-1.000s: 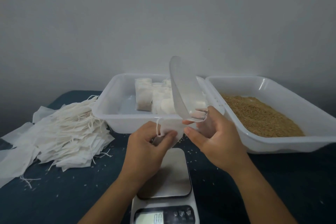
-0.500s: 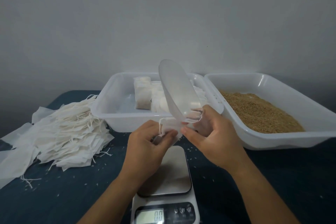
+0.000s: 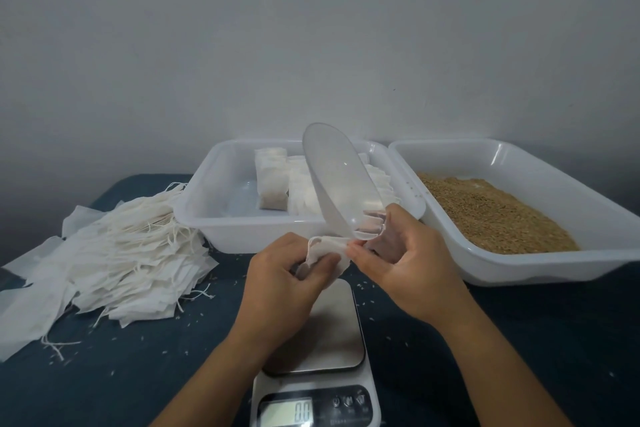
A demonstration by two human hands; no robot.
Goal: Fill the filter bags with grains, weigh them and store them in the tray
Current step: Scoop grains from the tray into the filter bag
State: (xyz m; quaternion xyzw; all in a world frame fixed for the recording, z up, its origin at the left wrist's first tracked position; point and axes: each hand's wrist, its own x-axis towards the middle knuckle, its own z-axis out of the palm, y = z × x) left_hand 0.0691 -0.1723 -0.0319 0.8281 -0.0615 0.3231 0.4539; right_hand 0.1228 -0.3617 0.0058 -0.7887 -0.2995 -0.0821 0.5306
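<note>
My left hand (image 3: 280,284) pinches a white filter bag (image 3: 327,253) above the scale (image 3: 317,350). My right hand (image 3: 408,263) grips the handle of a clear plastic scoop (image 3: 337,180), which points up and back; its fingertips also touch the bag's mouth. The scoop looks empty. Behind the hands a white tray (image 3: 214,218) holds several filled bags (image 3: 273,180). To the right a second white tray (image 3: 540,263) holds brown grains (image 3: 491,211). The scale display (image 3: 287,411) reads 0.0.
A heap of empty filter bags with strings (image 3: 114,253) lies on the left of the dark blue tabletop (image 3: 121,374). Stray grains are scattered on the cloth around the scale. A grey wall stands close behind the trays.
The scoop has swung left and tipped further upright over the storage tray. My right fingertips have closed in on the bag's mouth. My left hand keeps its pinch on the bag.
</note>
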